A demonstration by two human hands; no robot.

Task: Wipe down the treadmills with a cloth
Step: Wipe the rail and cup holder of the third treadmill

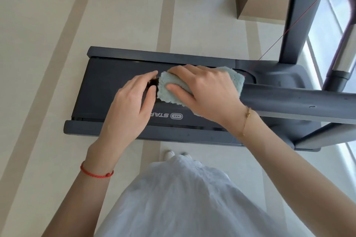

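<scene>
Up close, right hand (pixel 210 92) clutching a pale blue cloth (pixel 173 90) around the treadmill (pixel 154 56) handrail (pixel 298 100) — left hand (pixel 133 100) beside it, fingers relaxed, grasping nothing visible.

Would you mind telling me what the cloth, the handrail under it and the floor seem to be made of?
The cloth, gripped by the right hand, looks like pale green plush microfibre: a fluffy, tufted pile. The handrail looks like dark grey matte plastic or coated metal, with small scuffs; which one, I cannot tell. The floor looks like smooth beige vinyl or laminate with darker stripes and a faint sheen.
</scene>
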